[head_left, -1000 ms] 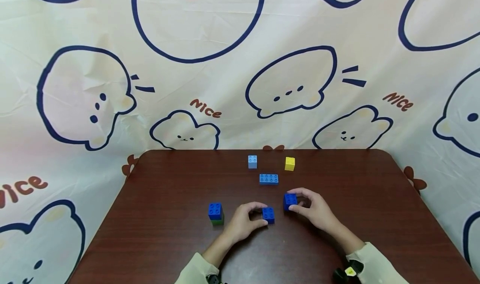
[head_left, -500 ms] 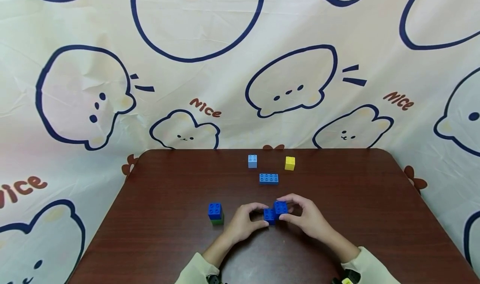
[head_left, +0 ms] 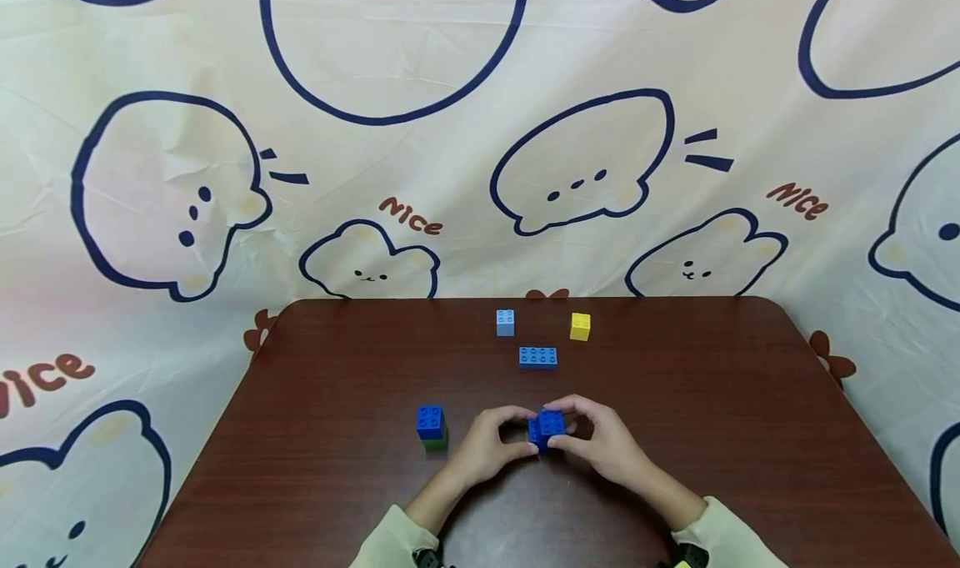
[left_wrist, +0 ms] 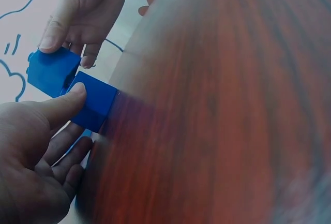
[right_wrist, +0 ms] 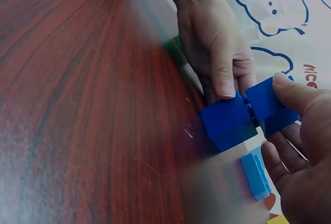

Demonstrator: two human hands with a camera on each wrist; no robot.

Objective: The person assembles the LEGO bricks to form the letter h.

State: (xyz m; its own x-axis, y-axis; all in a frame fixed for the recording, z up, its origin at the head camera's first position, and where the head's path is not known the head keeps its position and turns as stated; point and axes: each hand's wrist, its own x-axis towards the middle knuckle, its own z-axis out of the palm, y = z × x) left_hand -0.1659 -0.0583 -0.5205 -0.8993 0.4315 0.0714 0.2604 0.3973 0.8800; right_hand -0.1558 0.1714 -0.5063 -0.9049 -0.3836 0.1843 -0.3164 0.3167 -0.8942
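My left hand [head_left: 483,447] pinches a dark blue brick [left_wrist: 95,102] between thumb and fingers, low over or on the table. My right hand [head_left: 606,444] grips a second dark blue brick [head_left: 552,422] by its sides. In the head view this second brick overlaps the first one's top, shifted to the right. From the right wrist view, studs show in a narrow gap between the lower brick [right_wrist: 230,123] and the upper brick [right_wrist: 269,105]. Whether they are joined, I cannot tell.
To the left stands a stack, a dark blue brick [head_left: 431,420] on a green brick [head_left: 434,445]. Farther back lie a light blue square brick [head_left: 505,324], a longer blue brick [head_left: 537,358] and a yellow brick [head_left: 580,327]. A patterned cloth [head_left: 465,176] hangs behind the brown table [head_left: 337,368].
My right hand has moved left with its dark blue brick, from beside the other brick to over its top. The left hand has barely shifted.
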